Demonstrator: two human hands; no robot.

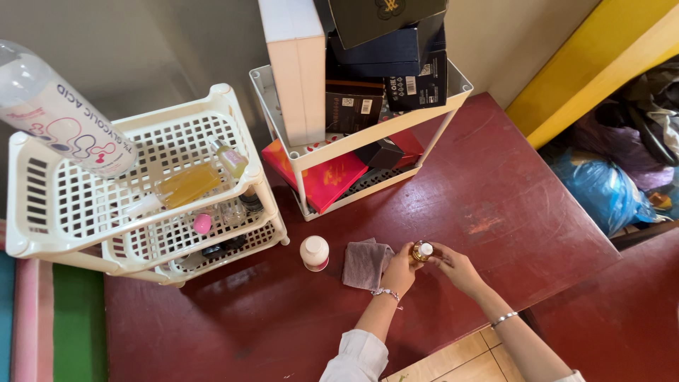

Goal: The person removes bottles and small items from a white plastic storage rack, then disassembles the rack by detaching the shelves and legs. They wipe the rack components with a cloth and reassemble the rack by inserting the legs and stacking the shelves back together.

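Both hands meet over the dark red wooden desk (495, 198), closed together around a small amber glass bottle with a gold collar and a pale top (422, 250). The left hand (400, 267) cups the bottle from the side nearer the folded grey-mauve cloth (366, 263), fingers curled snugly about its body; the right hand (456, 266) pinches it from the other side, fingertips up at the collar. The bottle is raised just off the desk, immediately beside the cloth, which lies flat on the desk and touches the left hand's knuckles. On the far side of the cloth from the bottle stands a small white round-lidded jar with a reddish base (315, 252), apart from the cloth. Beyond the cloth stands a white plastic rack loaded with dark and pink boxes (361, 106); a second white lattice rack with bottles on its shelves (134, 191) stands beyond the jar, farther from the cloth. The step in hand looks like handling or turning the bottle's top while the other hand steadies the body. A next move would likely call for a firm hold on the glass and a small, controlled twist at the collar, keeping the bottle upright so nothing spills on the cloth.
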